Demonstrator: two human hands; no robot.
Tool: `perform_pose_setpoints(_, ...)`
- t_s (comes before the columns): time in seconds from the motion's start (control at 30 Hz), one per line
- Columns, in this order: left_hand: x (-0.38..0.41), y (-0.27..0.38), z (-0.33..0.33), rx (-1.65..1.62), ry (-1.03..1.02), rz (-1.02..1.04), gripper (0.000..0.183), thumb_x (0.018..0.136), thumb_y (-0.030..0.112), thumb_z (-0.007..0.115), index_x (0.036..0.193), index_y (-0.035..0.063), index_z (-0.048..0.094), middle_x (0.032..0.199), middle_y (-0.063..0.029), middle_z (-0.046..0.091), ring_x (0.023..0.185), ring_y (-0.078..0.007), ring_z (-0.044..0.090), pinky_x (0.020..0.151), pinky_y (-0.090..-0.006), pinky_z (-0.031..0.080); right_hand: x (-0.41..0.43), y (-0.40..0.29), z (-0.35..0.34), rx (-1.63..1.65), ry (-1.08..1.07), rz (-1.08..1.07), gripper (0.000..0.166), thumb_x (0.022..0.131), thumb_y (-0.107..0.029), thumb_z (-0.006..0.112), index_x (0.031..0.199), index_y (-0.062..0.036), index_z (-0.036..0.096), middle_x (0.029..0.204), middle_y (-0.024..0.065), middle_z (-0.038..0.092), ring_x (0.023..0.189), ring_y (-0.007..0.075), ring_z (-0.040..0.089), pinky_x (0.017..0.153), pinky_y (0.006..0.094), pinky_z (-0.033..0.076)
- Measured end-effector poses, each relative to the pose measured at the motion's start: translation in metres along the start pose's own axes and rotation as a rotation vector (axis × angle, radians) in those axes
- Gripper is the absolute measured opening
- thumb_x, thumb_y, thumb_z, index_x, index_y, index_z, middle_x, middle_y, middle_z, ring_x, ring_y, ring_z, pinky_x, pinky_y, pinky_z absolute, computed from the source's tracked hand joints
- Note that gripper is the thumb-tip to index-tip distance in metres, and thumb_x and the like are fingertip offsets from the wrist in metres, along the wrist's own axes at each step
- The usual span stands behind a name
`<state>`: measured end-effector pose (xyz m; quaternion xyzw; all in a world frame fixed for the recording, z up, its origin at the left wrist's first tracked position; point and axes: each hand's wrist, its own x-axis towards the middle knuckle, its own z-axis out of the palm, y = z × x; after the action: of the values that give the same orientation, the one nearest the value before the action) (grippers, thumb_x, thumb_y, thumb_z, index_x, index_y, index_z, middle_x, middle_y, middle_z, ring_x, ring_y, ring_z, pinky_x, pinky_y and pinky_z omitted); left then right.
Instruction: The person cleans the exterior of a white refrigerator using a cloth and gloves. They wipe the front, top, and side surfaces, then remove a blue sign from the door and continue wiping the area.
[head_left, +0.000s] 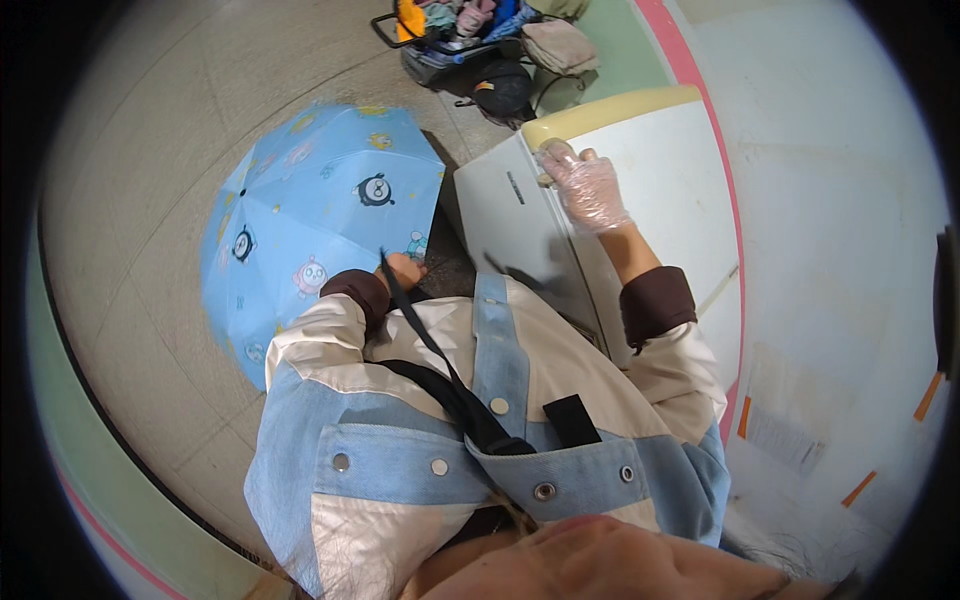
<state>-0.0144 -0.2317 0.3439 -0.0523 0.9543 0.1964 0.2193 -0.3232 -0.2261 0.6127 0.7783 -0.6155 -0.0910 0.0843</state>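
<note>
My right hand (589, 187), in a thin clear plastic glove, rests on the white top of a boxy appliance (652, 172), perhaps a chest freezer. Its bent fingers are at the front corner, beside a yellowish edge strip (615, 112); whether they grip anything is unclear. A light-blue umbrella (322, 187) with cartoon animals stands opened to my left, its canopy towards me. My bare left hand (405, 271) is curled at the canopy's near rim, partly behind a dangling black strap (412, 315). Whether it holds the umbrella cannot be made out.
Beyond the appliance stands a dark basket or cart (457, 60) heaped with cloth items. A black rounded bag or cap (502, 86) and a folded beige cloth (559, 45) are beside it. A pale wall (825, 225) runs along the right. Tiled floor (150, 187) extends left.
</note>
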Motion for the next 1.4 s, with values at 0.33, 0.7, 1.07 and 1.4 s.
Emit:
perform_pose_setpoints(0.33, 0.027, -0.036, 0.038, 0.010, -0.572, -0.286, 0.027, 0.085, 0.025, 0.057, 0.108, 0.0170, 0.068, 0.111, -0.0042, 0.066, 0.102, -0.0241, 0.063, 0.078, -0.0394, 0.052, -0.028, 0.025, 0.036, 0.203, 0.211, 0.215, 0.032, 0.070, -0.001, 0.057, 0.099, -0.0119, 0.065, 0.102, 0.0104, 0.063, 0.080, 0.0283, 0.062, 0.068, 0.0353, 0.050)
perform_pose_setpoints(0.7, 0.008, -0.030, -0.097, -0.509, 0.061, -0.564, 0.028, 0.085, 0.033, 0.056, 0.104, 0.0147, 0.063, 0.094, -0.0131, 0.067, 0.091, -0.0309, 0.064, 0.077, -0.0417, 0.051, -0.063, 0.115, 0.099, 0.904, 0.456, 0.408, 0.024, 0.089, -0.016, 0.047, 0.096, -0.0040, 0.066, 0.103, 0.0144, 0.062, 0.099, 0.0311, 0.057, 0.087, 0.0392, 0.044)
perform_pose_setpoints(1.07, 0.025, -0.014, -0.215, -0.680, 0.773, -0.435, 0.020, 0.083, 0.024, 0.063, 0.097, 0.0106, 0.065, 0.070, -0.0086, 0.065, 0.063, -0.0251, 0.063, 0.057, -0.0347, 0.049, -0.061, 0.220, 0.091, 1.157, 0.270, 0.849, 0.034, 0.093, -0.019, 0.046, 0.116, 0.0014, 0.058, 0.131, 0.0147, 0.049, 0.105, 0.0230, 0.056, 0.090, 0.0317, 0.042)
perform_pose_setpoints(1.4, 0.046, 0.013, -0.265, -0.856, 0.814, -0.236, 0.017, 0.083, 0.014, 0.065, 0.097, 0.0059, 0.065, 0.069, -0.0088, 0.064, 0.060, -0.0194, 0.062, 0.053, -0.0287, 0.047, -0.057, 0.183, 0.105, 1.569, 0.258, 0.744, 0.034, 0.086, -0.013, 0.050, 0.113, 0.0081, 0.051, 0.111, 0.0120, 0.057, 0.105, 0.0193, 0.052, 0.092, 0.0287, 0.038)
